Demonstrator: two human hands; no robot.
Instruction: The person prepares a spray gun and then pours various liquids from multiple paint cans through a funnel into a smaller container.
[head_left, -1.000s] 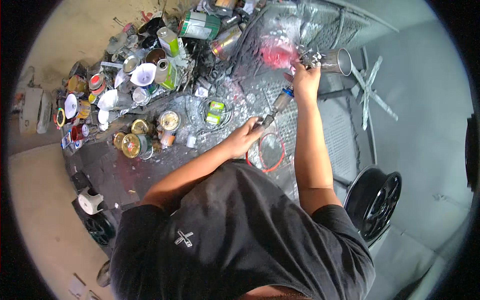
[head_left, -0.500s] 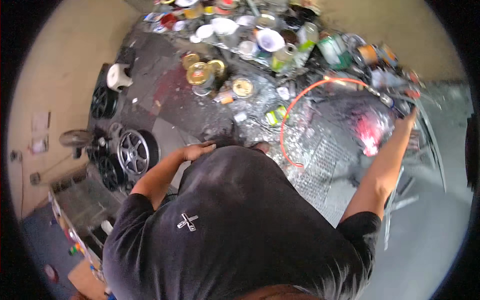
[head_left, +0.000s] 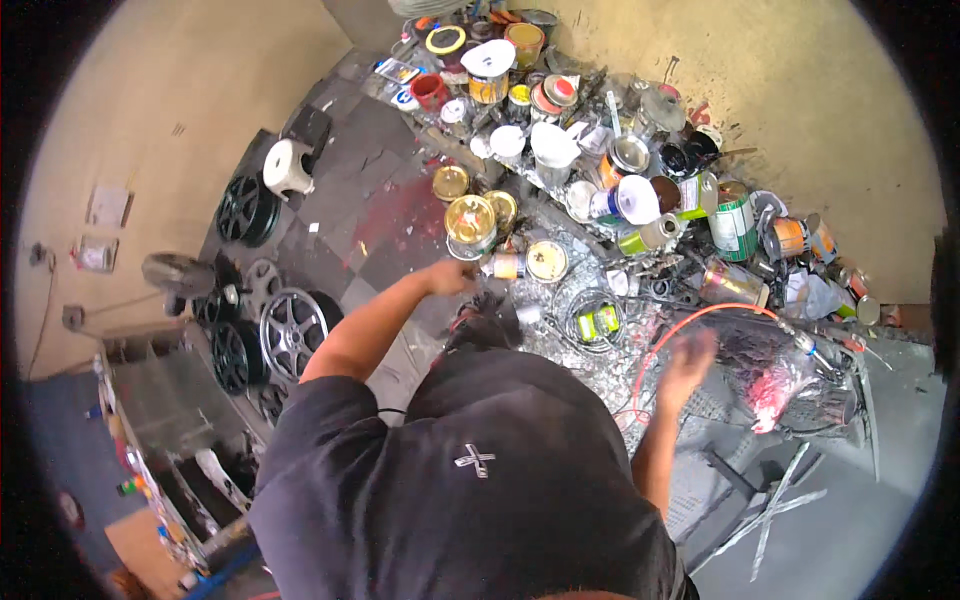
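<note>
My left hand (head_left: pixel 450 277) reaches beside the gold-lidded cans (head_left: pixel 469 218), its fingers loosely bent and apart, holding nothing that I can see. My right hand (head_left: pixel 690 358) is raised left of a spray gun (head_left: pixel 815 355), apart from it and smeared by motion. The gun lies at the right beside a pink-stained patch (head_left: pixel 768 395), its orange hose (head_left: pixel 680 320) curving down to the left. A round tin with a cream top (head_left: pixel 547 260) stands right of my left hand, above a coiled cable and a small green item (head_left: pixel 598 322).
Crowded paint cans and cups (head_left: pixel 553 150) line the back wall (head_left: pixel 800 90). At the left are wheel rims (head_left: pixel 295 335), a white stool (head_left: pixel 288 170) and a metal cart (head_left: pixel 170 420). Crossed masking-covered bars (head_left: pixel 780 510) lie at the lower right.
The spray gun, earlier in my hands, now lies at the right with my right hand off it, moved leftward. My left hand has risen toward the cans. The view has turned.
</note>
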